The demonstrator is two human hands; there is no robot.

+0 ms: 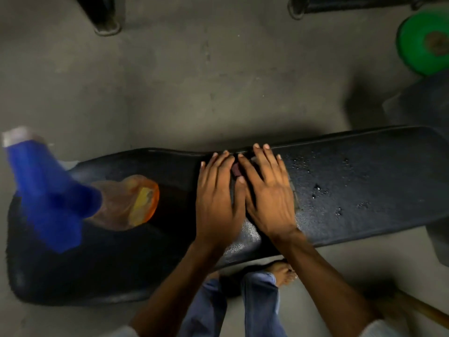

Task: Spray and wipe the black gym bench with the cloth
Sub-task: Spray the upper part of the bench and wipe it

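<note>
The black gym bench (364, 181) runs left to right across the view, with spray droplets on its right half. My left hand (217, 198) and my right hand (268, 190) lie flat side by side on the middle of the pad, fingers straight, pressing down on the cloth (236, 169). Only a small dark reddish bit of the cloth shows between the hands, plus a thin edge by my right hand. A spray bottle with a blue trigger head (48, 190) and an orange-tinted body (126, 203) stands on the bench's left end.
Grey concrete floor (194, 81) surrounds the bench. A green weight plate (425, 42) sits at the far right, dark equipment feet (107, 25) at the top. My legs and a bare foot (281, 272) stand below the bench. A wooden handle (422, 310) lies at lower right.
</note>
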